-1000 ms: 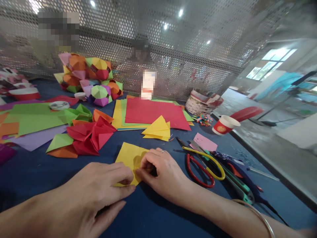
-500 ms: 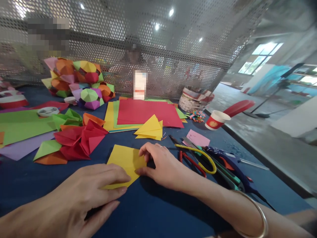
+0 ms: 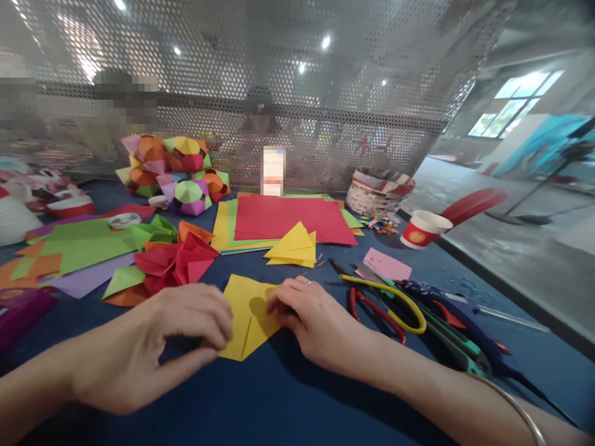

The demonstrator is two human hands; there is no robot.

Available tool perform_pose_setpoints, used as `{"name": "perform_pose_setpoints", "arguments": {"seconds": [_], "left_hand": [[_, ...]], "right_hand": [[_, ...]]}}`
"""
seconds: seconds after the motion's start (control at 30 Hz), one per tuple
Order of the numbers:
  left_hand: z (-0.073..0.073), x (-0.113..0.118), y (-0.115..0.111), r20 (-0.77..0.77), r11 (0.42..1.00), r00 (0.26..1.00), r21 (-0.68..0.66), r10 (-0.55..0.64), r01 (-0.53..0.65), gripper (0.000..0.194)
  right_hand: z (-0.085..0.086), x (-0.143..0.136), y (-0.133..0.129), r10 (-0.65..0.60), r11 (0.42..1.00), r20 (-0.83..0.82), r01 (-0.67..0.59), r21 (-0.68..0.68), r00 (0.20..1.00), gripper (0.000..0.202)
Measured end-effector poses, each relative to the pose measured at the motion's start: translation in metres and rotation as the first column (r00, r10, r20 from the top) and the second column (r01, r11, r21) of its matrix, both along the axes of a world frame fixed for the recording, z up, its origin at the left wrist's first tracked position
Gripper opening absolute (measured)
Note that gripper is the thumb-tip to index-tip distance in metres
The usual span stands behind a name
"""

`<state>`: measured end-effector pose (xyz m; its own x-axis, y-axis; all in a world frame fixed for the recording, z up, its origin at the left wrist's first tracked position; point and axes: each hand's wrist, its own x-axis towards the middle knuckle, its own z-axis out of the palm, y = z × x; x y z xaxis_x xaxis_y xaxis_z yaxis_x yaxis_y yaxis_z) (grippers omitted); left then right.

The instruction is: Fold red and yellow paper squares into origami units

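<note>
A folded yellow paper (image 3: 242, 319) with a crease or slit near its middle lies on the dark blue table between my hands. My left hand (image 3: 158, 341) is at its left edge, with thumb and fingers closed on that side. At the right edge my right hand (image 3: 311, 319) pinches the paper between thumb and curled fingers. Behind it, several folded yellow pieces (image 3: 295, 246) rest at the front of a red sheet stack (image 3: 288, 214). Red folded papers (image 3: 179, 263) lie behind my left hand.
Yellow-handled scissors (image 3: 409, 310), red-handled pliers (image 3: 376, 313) and a glue gun (image 3: 450, 303) lie at right. Farther back are a paper cup (image 3: 423, 230), a woven basket (image 3: 379, 191) and colourful paper balls (image 3: 186, 164). A purple object (image 3: 23, 316) lies at far left.
The view has turned left, so things appear farther right. My left hand has drawn back toward the paper's left edge, uncovering its front part. My right hand still grips the right edge.
</note>
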<state>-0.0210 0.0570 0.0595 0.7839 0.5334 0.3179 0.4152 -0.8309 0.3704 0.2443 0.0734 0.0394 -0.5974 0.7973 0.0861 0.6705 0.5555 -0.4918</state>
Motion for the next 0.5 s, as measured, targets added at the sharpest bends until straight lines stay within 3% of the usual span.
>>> {"name": "perform_pose_setpoints", "arguments": {"seconds": [0.13,0.2,0.37,0.5], "left_hand": [[0.007,-0.013,0.013,-0.179,0.998,0.982,0.027,0.053,-0.049,0.062],[0.005,-0.013,0.016,-0.213,0.999,0.976,0.028,0.043,-0.038,0.067],[-0.004,-0.006,0.020,-0.083,0.998,0.995,-0.024,-0.054,0.052,0.039],[-0.011,0.000,0.021,0.004,0.994,0.999,-0.108,-0.032,0.032,0.022]], "right_hand": [[-0.009,0.000,-0.005,0.156,0.973,-0.031,-0.148,0.177,0.987,0.041],[-0.013,0.001,-0.006,0.222,0.944,-0.033,-0.207,0.257,0.974,0.043],[-0.016,0.005,-0.003,0.345,0.880,-0.015,-0.318,0.354,0.939,0.043],[-0.011,0.006,-0.004,0.444,0.839,0.060,-0.438,0.324,0.894,0.052]]}}
